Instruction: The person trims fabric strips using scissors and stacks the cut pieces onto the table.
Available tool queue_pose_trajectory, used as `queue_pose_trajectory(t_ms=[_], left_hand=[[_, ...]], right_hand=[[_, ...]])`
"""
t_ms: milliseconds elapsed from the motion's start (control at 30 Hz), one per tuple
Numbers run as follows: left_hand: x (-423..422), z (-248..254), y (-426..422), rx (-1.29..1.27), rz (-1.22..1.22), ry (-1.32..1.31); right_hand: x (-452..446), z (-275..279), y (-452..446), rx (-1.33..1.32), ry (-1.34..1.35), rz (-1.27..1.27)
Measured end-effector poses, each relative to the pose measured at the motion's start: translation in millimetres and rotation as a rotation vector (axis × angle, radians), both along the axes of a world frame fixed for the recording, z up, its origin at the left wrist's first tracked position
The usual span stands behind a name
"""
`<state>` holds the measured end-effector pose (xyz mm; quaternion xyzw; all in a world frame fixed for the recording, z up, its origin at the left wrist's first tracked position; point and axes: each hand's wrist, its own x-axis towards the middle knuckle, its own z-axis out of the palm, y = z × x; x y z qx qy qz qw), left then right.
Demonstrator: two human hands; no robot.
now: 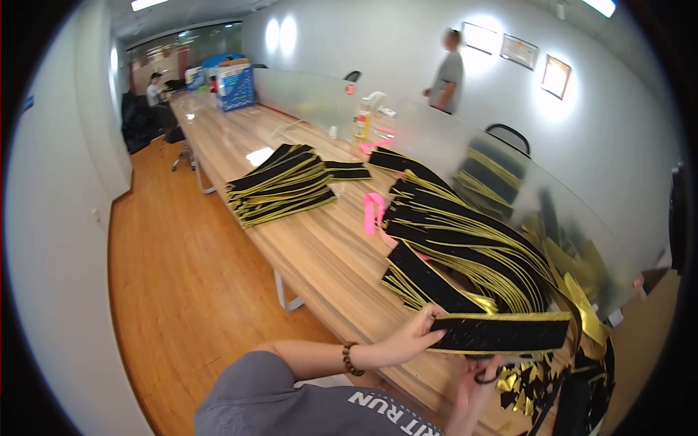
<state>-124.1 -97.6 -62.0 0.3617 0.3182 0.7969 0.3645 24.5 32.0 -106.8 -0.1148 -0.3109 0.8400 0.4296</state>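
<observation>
My left hand pinches the left end of a black ribbon strip with gold edges, thumb on its front face. The strip stretches to the right above the table. Below it is my right hand, smeared by motion, with its fingers around the dark loop handle of a pair of scissors. The blades are mostly hidden behind the strip's lower edge. Just beyond my hands lies a large pile of similar black and gold strips. Gold and black scraps are scattered right of my right hand.
A second stack of strips lies farther left on the wooden table. Pink ribbon, a bottle and a blue box are on it too. A frosted divider runs behind. One person stands beyond; another sits far off.
</observation>
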Motion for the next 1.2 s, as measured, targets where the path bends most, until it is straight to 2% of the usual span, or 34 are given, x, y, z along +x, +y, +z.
queue_pose_trajectory(t_ms=[133, 200, 267, 333, 367, 433, 633, 733, 867, 933, 967, 1000, 1033, 1067, 1100, 1167, 1200], left_hand=[[5.8, -23.0, -17.8, -0.186, -0.187, 0.126], [1.4, -14.8, -30.9, -0.333, -0.325, 0.02], [-2.9, -18.9, -36.9, -0.287, -0.352, -0.034], [-6.0, -12.2, -44.6, -0.318, -0.438, -0.13], [-5.8, -13.2, -45.1, -0.317, -0.433, -0.131], [-4.4, -17.7, -44.4, -0.25, -0.512, -0.31], [-12.1, -40.9, -34.8, -0.162, -0.49, -0.395], [-5.4, -23.8, -36.7, -0.106, -0.452, -0.482], [-5.0, -35.3, -36.9, -0.106, -0.514, -0.602], [-4.4, -41.4, -37.8, -0.096, -0.548, -0.76], [-3.6, -46.1, -36.1, -0.075, -0.512, -0.761], [-2.5, -51.6, -31.8, -0.091, -0.51, -0.787], [-2.9, -54.2, -30.9, -0.109, -0.514, -0.815], [-4.8, -53.5, -33.3, -0.091, -0.492, -0.817], [-6.4, -51.1, -34.4, -0.123, -0.457, -0.672], [-10.0, -28.7, -44.4, -0.257, -0.407, -0.444], [-11.0, -30.3, -44.0, -0.255, -0.405, -0.444]], right_hand=[[-2.8, 34.8, 1.9, -0.146, -0.032, -0.252], [5.7, 37.0, 14.9, -0.068, -0.077, -0.258], [21.5, 29.3, 31.8, -0.085, -0.139, -0.24], [25.2, 51.5, 25.6, -0.024, -0.177, -0.337], [33.6, 40.9, 38.2, -0.006, -0.171, -0.335], [36.6, 45.9, 40.7, -0.006, -0.155, -0.299], [38.9, 57.7, 38.1, 0.026, -0.169, -0.272], [43.7, 52.9, 45.6, -0.062, -0.085, -0.223], [51.1, 38.2, 60.0, -0.112, 0.001, -0.161], [44.6, 42.5, 55.3, -0.213, -0.025, -0.335], [54.2, 29.0, 66.8, -0.166, -0.01, -0.236], [48.8, 36.7, 59.6, -0.172, -0.002, -0.247], [39.0, 71.1, 27.3, -0.23, -0.135, -0.373], [35.9, 85.8, 17.8, -0.222, -0.141, -0.347], [34.3, 93.3, 14.4, -0.4, -0.172, -0.466], [35.1, 96.6, 13.7, -0.369, -0.135, -0.41], [35.9, 97.9, 11.5, -0.348, -0.096, -0.366]])
